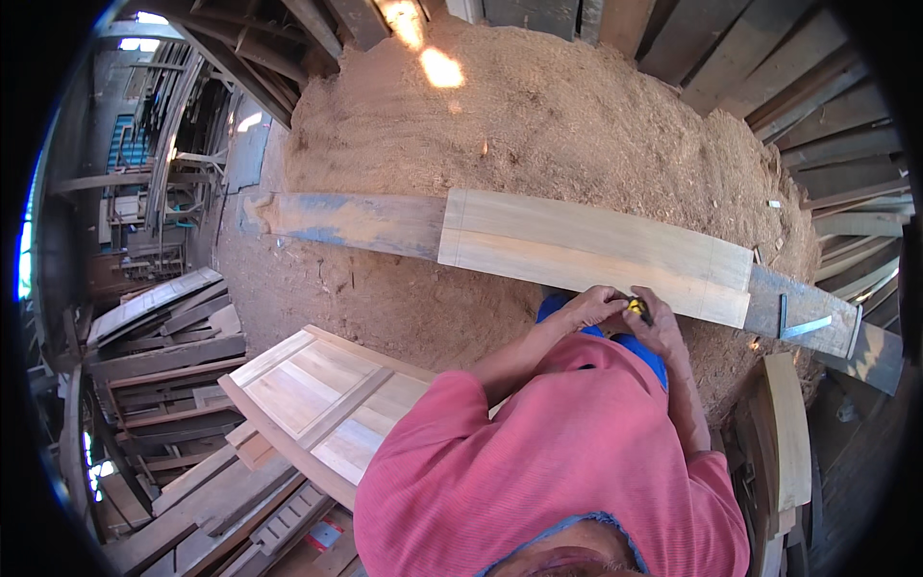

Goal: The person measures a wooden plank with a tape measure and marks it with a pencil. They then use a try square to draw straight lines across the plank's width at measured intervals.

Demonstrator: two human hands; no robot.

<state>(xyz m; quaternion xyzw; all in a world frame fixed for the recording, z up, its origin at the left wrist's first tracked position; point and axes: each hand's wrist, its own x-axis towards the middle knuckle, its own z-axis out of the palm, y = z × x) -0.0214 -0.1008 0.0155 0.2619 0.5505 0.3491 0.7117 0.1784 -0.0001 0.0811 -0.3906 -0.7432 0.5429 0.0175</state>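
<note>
A small yellow-and-black tape measure (636,308) is gripped in my right hand (661,322), close in front of my body. My left hand (594,307) meets it from the other side, its fingers closed at the tape measure; what lies between those fingertips is too small to make out. Just beyond both hands, a pale wooden board (586,245) with thin marked lines near its ends rests on a long, worn plank (361,221). On the plank's right part, past the board's end, sits a try square (798,325) with a light blue arm.
A panelled wooden door or frame (322,394) leans at my left. Stacked timber (183,375) stands beyond it. Upright boards (788,433) are close at my right, and more planks (750,67) line the far right. Sawdust and shavings (538,125) cover the ground.
</note>
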